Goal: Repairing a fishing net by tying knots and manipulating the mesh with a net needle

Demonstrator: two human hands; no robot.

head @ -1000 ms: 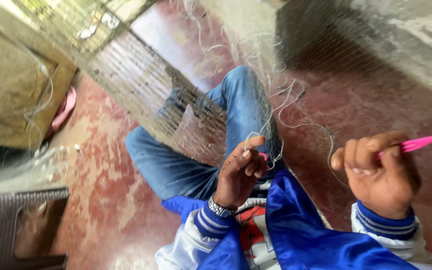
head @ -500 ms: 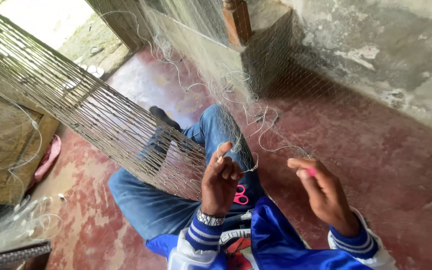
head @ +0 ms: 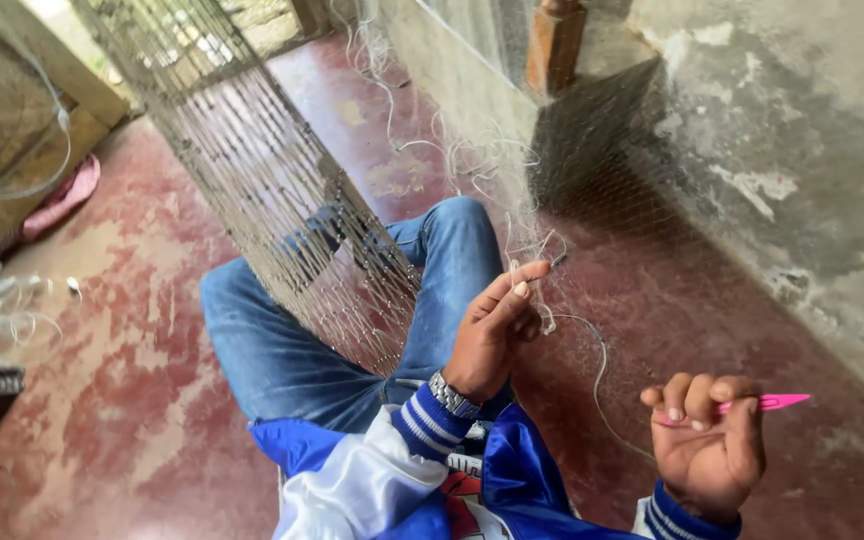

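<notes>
Mid-knot on net mending, I'd say. Left hand (head: pixel 492 330) has its fingers pinching the net (head: pixel 282 210) edge just above the knee, holding a mesh steady. Right hand (head: pixel 707 450) has fingers curled tight around a pink netting needle (head: pixel 767 403), off to the side, with the thread (head: pixel 600 380) looping between them. Next move probably needs the needle brought back through that pinched mesh.

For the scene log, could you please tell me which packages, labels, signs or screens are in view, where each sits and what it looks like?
Packages, signs, screens: none in view.
Printed patch: on the chest of the blue and white jacket, bottom centre, just below the left hand; red shapes on white, partly hidden by folds.
Wristwatch: on the left wrist, silver metal band; its face is turned away.
</notes>
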